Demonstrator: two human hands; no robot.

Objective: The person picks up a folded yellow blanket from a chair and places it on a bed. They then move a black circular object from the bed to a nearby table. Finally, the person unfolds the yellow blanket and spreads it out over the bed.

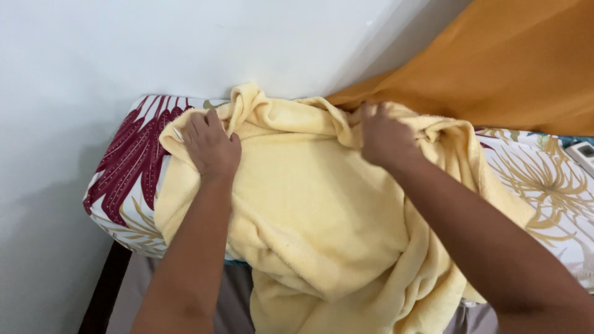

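A pale yellow fleece blanket [309, 210] lies bunched over a mattress end covered in a leaf-print sheet [130, 167]. My left hand [211, 145] rests palm down on the blanket's far left edge, fingers curled into the fabric. My right hand [385, 137] presses on the blanket's far right part, fingers tucked into a fold near the orange curtain. Both forearms reach across the blanket. Part of the blanket hangs down over the near edge of the mattress.
A white wall [185, 43] stands right behind the mattress. An orange curtain [513, 62] hangs at the upper right, touching the bed. A white remote control [583, 154] lies at the right edge on the sheet. Dark floor shows at the lower left.
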